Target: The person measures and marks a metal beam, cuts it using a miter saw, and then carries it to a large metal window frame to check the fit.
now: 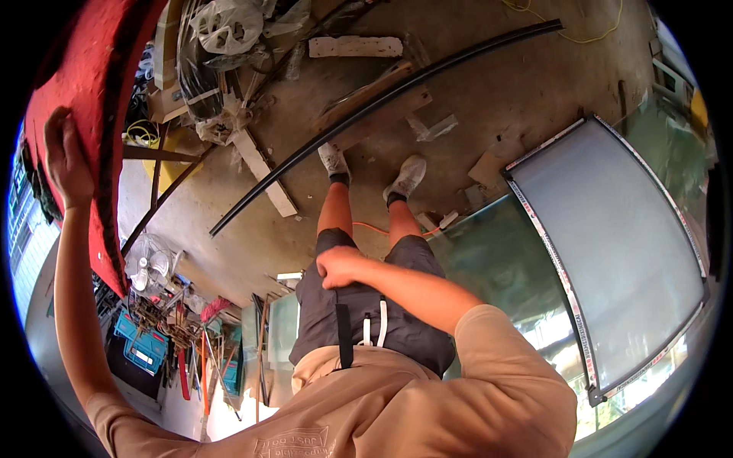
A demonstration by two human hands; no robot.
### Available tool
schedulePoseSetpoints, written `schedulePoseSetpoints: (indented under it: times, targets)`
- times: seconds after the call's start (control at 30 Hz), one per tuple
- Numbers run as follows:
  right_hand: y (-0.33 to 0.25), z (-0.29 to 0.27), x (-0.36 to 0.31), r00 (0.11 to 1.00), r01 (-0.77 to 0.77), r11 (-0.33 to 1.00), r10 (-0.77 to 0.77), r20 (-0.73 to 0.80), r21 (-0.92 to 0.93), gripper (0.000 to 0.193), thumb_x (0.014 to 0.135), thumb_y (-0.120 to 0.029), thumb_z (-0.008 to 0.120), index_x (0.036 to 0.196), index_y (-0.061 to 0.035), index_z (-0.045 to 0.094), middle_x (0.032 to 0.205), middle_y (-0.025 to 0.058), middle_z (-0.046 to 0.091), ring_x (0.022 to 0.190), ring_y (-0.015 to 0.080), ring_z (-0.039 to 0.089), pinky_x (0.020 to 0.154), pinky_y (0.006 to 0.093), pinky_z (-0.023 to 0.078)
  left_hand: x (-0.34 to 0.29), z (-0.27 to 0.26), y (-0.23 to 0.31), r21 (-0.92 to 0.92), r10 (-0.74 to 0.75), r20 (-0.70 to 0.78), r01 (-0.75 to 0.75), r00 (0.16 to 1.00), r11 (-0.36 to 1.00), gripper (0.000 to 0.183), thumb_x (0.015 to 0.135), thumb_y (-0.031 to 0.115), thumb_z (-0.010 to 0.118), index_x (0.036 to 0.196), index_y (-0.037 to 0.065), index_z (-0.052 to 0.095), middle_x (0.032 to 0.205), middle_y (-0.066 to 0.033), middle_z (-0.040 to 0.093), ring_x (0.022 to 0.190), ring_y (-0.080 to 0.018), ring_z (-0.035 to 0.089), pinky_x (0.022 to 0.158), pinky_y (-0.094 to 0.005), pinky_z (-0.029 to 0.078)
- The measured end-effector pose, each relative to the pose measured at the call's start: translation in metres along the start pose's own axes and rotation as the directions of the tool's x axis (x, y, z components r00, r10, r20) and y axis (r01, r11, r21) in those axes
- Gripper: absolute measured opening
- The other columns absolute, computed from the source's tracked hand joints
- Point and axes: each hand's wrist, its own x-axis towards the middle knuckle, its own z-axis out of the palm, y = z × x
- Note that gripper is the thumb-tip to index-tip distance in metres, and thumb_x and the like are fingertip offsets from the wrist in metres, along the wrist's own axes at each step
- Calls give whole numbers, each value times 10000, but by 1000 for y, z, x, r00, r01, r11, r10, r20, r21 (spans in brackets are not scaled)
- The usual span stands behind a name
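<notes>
My left hand (69,160) lies with its fingers stretched out on the red-covered work surface (137,69), near its edge. Nothing shows in its grasp. Across my body, my right hand (340,267) is closed in front of the dark shorts (412,275). Its curled fingers face away, so what they hold, if anything, stays hidden. Beyond that hand, a long black strip (389,99) runs slantwise past my feet. To the right, a framed glass panel (611,244) with printed tape along its edges rests on larger greenish glass sheets (496,259).
Plastic-wrapped rolls (200,76), a white board (355,47) and a narrow board (263,172) lie on the floor ahead. A white fan (151,263), a blue toolbox (141,341) and long tools stand at lower left. A yellow cord (595,40) lies at far right.
</notes>
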Motion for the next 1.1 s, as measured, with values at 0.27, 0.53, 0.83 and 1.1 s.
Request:
schedulePoseSetpoints:
  times: [0.27, 0.53, 0.83, 1.1]
  targets:
    - [-20, 31, -37, 998, -26, 1000, 26, 53, -16, 272, 714, -229, 777, 954, -104, 805, 998, 141, 773, 955, 300, 738, 840, 415, 567, 1, 9, 24, -41, -51, -14, 50, 999, 998, 262, 1085, 257, 525, 1272, 108, 631, 1151, -144, 715, 1080, -283, 699, 950, -370, 518]
    - [-98, 25, -136, 760, 354, 856, -498, 418, 376, 261, 785, -222, 795, 954, -23, 784, 896, 104, 774, 839, 213, 715, 768, 362, 545, 5, 11, 24, 41, -49, -3, 49, 999, 998, 311, 1069, 340, 511, 1276, 142, 632, 1200, -167, 709, 1110, -357, 691, 940, -427, 528]
    - [-157, -67, -208, 903, 382, 886, -418, 98, 263, 269, 873, -250, 731, 1046, -45, 749, 940, 119, 766, 866, 258, 725, 785, 390, 555, 8, 11, 42, 90, -99, -3, 99, 995, 991, 295, 1046, 312, 525, 1270, 142, 616, 1215, -151, 699, 1142, -370, 670, 955, -445, 522]
    - [-249, -203, -242, 631, 323, 901, -433, -644, -290, 216, 912, -159, 720, 1064, -6, 723, 942, 119, 752, 873, 198, 718, 805, 342, 563, 1, 1, 68, -7, -41, -76, 41, 996, 999, 190, 980, 221, 578, 1132, 117, 623, 1119, -148, 683, 1066, -378, 658, 903, -460, 533]
